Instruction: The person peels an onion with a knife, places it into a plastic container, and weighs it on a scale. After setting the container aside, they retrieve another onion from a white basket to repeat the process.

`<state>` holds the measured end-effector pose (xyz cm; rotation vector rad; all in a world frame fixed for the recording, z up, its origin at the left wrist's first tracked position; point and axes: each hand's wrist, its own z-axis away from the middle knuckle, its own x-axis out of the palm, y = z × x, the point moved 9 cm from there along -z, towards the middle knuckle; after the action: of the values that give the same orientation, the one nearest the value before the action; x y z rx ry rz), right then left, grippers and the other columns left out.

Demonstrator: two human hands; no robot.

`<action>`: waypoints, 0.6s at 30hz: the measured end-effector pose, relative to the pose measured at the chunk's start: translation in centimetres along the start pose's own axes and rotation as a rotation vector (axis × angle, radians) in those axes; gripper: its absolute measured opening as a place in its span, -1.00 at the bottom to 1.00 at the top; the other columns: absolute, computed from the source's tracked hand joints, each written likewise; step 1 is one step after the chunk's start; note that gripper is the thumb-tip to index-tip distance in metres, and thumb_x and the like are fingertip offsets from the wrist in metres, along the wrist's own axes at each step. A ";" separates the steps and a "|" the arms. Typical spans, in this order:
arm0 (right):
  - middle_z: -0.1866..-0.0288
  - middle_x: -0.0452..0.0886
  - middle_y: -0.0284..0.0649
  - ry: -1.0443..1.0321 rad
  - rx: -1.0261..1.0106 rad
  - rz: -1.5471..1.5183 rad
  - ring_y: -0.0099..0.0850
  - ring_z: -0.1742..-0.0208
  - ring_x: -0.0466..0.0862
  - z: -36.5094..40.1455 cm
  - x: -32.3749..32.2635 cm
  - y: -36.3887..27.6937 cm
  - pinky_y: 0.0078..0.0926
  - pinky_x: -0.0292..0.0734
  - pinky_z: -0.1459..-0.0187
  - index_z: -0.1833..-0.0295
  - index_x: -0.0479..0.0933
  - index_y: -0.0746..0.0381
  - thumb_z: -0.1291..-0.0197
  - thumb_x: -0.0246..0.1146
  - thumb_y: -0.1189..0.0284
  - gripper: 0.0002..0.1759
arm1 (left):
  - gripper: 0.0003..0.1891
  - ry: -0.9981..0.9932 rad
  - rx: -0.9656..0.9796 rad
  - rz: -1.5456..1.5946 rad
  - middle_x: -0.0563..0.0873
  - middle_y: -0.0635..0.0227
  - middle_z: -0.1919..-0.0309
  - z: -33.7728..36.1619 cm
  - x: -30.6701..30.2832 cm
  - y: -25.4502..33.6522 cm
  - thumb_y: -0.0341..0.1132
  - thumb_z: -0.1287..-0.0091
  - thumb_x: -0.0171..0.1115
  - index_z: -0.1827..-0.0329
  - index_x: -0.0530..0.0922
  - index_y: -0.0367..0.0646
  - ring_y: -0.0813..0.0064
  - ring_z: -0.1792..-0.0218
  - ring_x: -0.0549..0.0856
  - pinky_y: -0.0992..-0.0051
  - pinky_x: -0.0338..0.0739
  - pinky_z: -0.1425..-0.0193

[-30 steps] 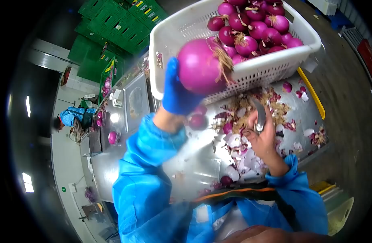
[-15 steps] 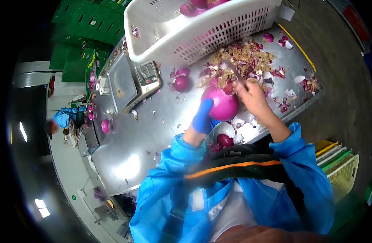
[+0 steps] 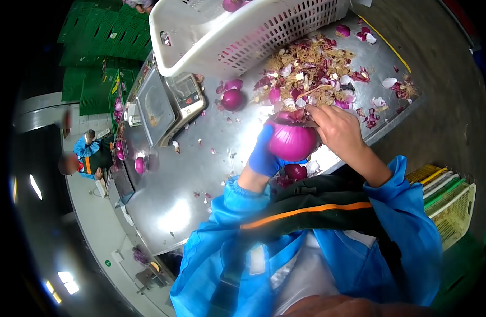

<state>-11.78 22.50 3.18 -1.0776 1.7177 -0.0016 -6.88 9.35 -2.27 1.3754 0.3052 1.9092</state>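
A large purple onion (image 3: 292, 141) is held over the steel table's near edge. My left hand (image 3: 264, 153), in a blue glove, is wrapped round its left side and underside. Bare, my right hand (image 3: 335, 127) is closed on a knife (image 3: 295, 122), whose dark blade lies across the onion's top. Loose reddish skin stands up at the blade. Beyond it spreads a heap of roots and skins (image 3: 311, 71). A smaller peeled onion (image 3: 233, 100) rests on the table to the left, and another onion (image 3: 295, 171) lies just below the held one.
A white perforated crate (image 3: 243, 47) with onions stands at the table's far side. Left of it is a scale (image 3: 182, 98). A person in blue (image 3: 87, 150) is at the far left. Stacked crates (image 3: 451, 211) stand at the lower right; green crates (image 3: 108, 31) at the upper left.
The knife has swung from pointing up and away to lying across the onion's top, and my right hand has lowered slightly. The far-left person has come further into view.
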 end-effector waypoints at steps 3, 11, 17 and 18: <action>0.29 0.61 -0.26 0.052 0.038 0.049 -0.34 0.37 0.67 1.2 2.3 3.0 -0.35 0.54 0.39 -0.01 0.57 0.10 -0.08 0.28 0.48 -0.67 | -0.28 0.031 -0.054 0.101 0.52 0.04 -0.28 0.3 -1.0 -1.0 0.15 -0.32 0.24 -0.39 0.32 -0.14 0.06 -0.21 0.62 0.01 0.60 -0.25; 0.00 0.69 -0.02 -0.007 0.430 -0.369 -0.07 0.03 0.71 2.2 3.0 6.7 -0.19 0.59 0.01 -0.22 0.52 0.19 -0.30 0.27 0.21 -0.55 | -0.17 0.085 0.171 -0.267 0.51 0.10 -0.29 -0.2 -1.2 3.2 0.02 -0.24 0.38 -0.47 0.23 -0.20 0.18 -0.23 0.60 0.20 0.56 -0.28; 0.18 0.61 -0.22 -0.103 0.397 -1.071 -0.44 0.26 0.63 0.1 4.6 4.0 -0.47 0.57 0.20 -0.38 0.30 0.34 -0.33 0.24 -0.07 -0.21 | 0.10 0.138 0.342 -0.793 0.35 0.13 -0.44 1.2 1.6 6.3 0.01 -0.11 0.48 -0.63 -0.03 -0.05 0.19 -0.35 0.47 0.21 0.43 -0.38; 0.22 0.59 -0.25 -0.169 0.546 -1.287 -0.50 0.36 0.60 1.2 5.9 5.3 -0.53 0.54 0.32 -0.38 0.29 0.33 -0.33 0.23 -0.07 -0.22 | 0.16 0.095 0.386 -0.765 0.27 0.12 -0.48 0.9 1.2 6.8 0.00 -0.06 0.52 -0.64 -0.07 -0.04 0.18 -0.39 0.42 0.21 0.43 -0.39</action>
<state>-14.46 22.39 -4.37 -1.4934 0.5634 -1.0758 -9.18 5.30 2.88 1.1548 1.1178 1.3017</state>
